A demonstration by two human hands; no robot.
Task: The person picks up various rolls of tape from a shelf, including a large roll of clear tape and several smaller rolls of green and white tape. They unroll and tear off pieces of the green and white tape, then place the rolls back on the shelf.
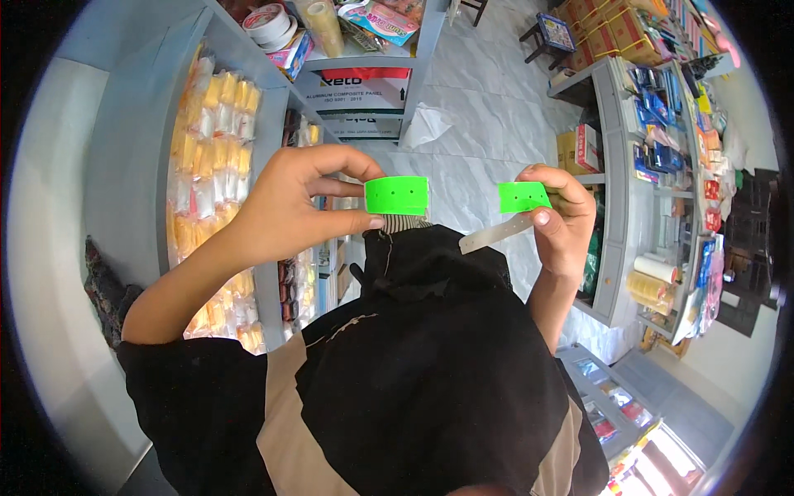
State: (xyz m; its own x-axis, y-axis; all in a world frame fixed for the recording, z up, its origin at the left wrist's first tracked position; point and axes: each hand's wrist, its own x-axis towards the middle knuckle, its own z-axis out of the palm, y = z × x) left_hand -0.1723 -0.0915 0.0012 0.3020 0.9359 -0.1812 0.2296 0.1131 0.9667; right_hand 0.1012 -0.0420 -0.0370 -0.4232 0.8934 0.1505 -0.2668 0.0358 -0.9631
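Note:
My left hand [306, 194] pinches a short bright green strip [396, 197] between thumb and fingers. A row of small dark holes runs along it. To the right, across a gap, my right hand [565, 217] grips a second green strip [517, 197] with similar holes, its outer end under my fingers. From the same right-hand grip a pale whitish strip [492, 236] with small holes slants down to the left. Whether the pale strip joins the green one is hidden by my thumb and fingers. Both hands are raised in front of my black shirt [438, 364].
On the left, a grey shelf unit [184, 83] bears hanging packets of yellow and white items [219, 136]. Tape rolls [266, 25] sit on a shelf above boxed panels [360, 91]. Rightward stand grey cabinets [616, 207] with stationery, cartons [600, 41] and a small stool [550, 37].

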